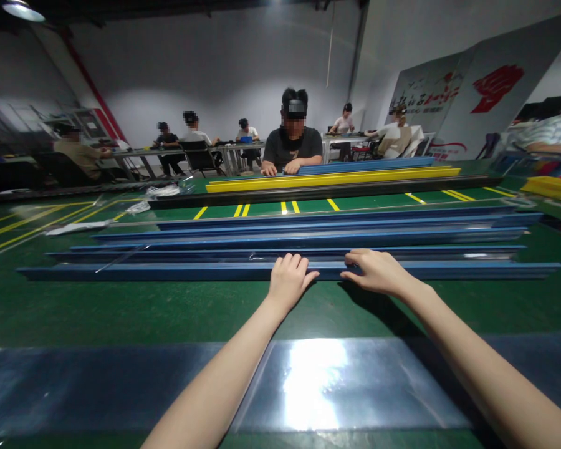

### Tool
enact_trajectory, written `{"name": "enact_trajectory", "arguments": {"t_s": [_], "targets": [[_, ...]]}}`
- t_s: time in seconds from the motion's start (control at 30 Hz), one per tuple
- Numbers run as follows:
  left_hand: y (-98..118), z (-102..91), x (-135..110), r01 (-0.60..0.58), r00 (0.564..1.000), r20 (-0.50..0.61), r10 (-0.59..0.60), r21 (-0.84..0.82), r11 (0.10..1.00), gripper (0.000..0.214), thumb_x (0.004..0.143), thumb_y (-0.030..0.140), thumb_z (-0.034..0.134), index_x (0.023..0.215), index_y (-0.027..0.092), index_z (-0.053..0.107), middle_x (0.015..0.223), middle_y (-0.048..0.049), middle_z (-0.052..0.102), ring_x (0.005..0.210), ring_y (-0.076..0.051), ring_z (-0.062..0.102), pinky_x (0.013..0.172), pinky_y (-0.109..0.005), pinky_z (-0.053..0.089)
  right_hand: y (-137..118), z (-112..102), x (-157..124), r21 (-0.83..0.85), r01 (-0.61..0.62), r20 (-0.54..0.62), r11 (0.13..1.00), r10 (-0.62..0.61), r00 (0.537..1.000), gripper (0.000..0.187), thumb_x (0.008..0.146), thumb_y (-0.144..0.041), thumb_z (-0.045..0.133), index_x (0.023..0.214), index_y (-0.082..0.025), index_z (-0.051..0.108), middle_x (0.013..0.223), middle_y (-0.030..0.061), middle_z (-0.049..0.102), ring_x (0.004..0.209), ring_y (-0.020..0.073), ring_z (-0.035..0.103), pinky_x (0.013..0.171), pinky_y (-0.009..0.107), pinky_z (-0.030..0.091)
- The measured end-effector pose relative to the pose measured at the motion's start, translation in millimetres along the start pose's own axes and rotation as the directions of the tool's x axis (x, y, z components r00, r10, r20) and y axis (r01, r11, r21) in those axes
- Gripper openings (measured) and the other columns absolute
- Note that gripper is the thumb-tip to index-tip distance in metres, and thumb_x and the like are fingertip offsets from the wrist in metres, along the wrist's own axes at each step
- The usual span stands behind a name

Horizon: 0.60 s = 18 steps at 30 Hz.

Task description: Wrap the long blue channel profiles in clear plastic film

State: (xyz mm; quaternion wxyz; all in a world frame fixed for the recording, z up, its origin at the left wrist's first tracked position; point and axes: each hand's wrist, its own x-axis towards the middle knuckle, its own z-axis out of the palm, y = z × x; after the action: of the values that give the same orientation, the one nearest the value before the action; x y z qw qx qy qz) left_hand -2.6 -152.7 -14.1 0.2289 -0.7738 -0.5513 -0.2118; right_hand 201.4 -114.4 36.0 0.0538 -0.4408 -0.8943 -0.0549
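The nearest blue strip (144, 272) lies crosswise under both hands on the green worktop (168, 312). The left hand (287, 277) grips it, fingers over the top and thumb along the near side; the right hand (376, 271) bends fingers and thumb about it — whether they pinch, I cannot tell. Beyond the hands lie more blue strips (308, 237); nearer than the hands — under the forearms — a shiny sheet (121, 386).

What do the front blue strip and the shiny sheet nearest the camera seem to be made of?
Front blue strip: probably rigid plastic with a satin finish, judging by its straight edges and soft sheen; painted metal is possible.
Shiny sheet: likely plastic, glossy, given the bright glare and faint creases.
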Motion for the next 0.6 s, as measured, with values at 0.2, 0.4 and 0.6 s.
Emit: {"name": "enact_trajectory", "arguments": {"t_s": [0.2, 0.4, 0.6], "targets": [[0.4, -0.9, 0.1, 0.001, 1.0, 0.001, -0.001, 0.0, 1.0, 0.03, 0.084, 0.046, 0.043, 0.078, 0.018, 0.054, 0.079, -0.0049, 0.057, 0.078, -0.02, 0.048, 0.065, -0.031, 0.031, -18.3, 7.3, 2.8, -0.023, 0.035, -0.126, 0.999, -0.037, 0.991, 0.014, 0.083, -0.03, 0.047, 0.077, -0.018, 0.053, 0.083, 0.0053, 0.059, 0.077, 0.0154, 0.053, 0.057, 0.023, 0.032], [0.3, -0.5, 0.9, -0.018, 1.0, 0.025, 0.019, -0.039, 0.999, 0.029, 0.084, 0.044, 0.042, 0.08, 0.018, 0.054, 0.08, -0.0044, 0.057, 0.078, -0.019, 0.049, 0.068, -0.032, 0.032, -16.4, 7.5, 4.3, -0.082, 0.062, -0.117, 0.995, -0.071, 0.991, 0.014, 0.083, -0.028, 0.045, 0.076, -0.019, 0.051, 0.082, 0.0047, 0.058, 0.076, 0.0155, 0.053, 0.053, 0.024, 0.028], [-0.9, 0.6, 1.6, -0.054, 0.998, 0.008, 0.055, -0.094, 0.994, 0.028, 0.086, 0.04, 0.041, 0.096, 0.016, 0.053, 0.086, -0.0055, 0.058, 0.081, -0.018, 0.049, 0.071, -0.031, 0.034, -5.9, 1.7, 3.5, -0.066, 0.048, -0.065, 0.997, -0.052, 0.997, 0.013, 0.081, -0.029, 0.047, 0.075, -0.019, 0.053, 0.082, 0.0035, 0.06, 0.073, 0.0143, 0.054, 0.051, 0.024, 0.025]]}}
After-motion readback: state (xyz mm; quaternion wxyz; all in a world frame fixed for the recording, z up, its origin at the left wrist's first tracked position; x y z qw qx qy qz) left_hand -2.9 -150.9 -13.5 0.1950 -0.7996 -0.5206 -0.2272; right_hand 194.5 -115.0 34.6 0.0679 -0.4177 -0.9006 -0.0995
